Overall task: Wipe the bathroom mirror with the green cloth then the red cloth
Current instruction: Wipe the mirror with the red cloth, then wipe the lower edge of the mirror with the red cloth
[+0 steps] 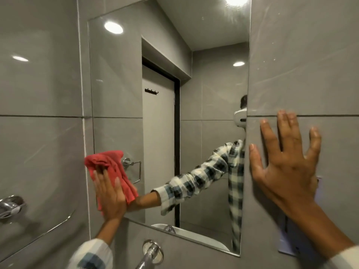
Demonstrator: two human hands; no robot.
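The left hand [109,193] lies flat, fingers together, pressing the red cloth [110,171] against the mirror [136,84] at its lower left corner. The cloth is bunched; part of it spills past the mirror's left edge onto the grey tile, and a fold hangs down to the right of the palm. The hand's checked sleeve [91,255] shows at the bottom of the view.

The right hand [285,162] is empty, fingers spread wide apart, its palm flat on the tiled wall [310,65] just right of the mirror's right edge (it holds nothing). Its fingertips reach the grout line between tiles.

The green cloth is not in view.

In the glass, the reflected arm in a checked shirt reaches toward the cloth, and a closed door with a hook rack and a towel ring show behind it. The rim of a white basin [194,236] appears in the reflection along the mirror's lower edge; what is in it cannot be seen. A chrome tap [150,253] juts from the wall below the mirror, and another chrome fitting [9,206] sits on the left wall.
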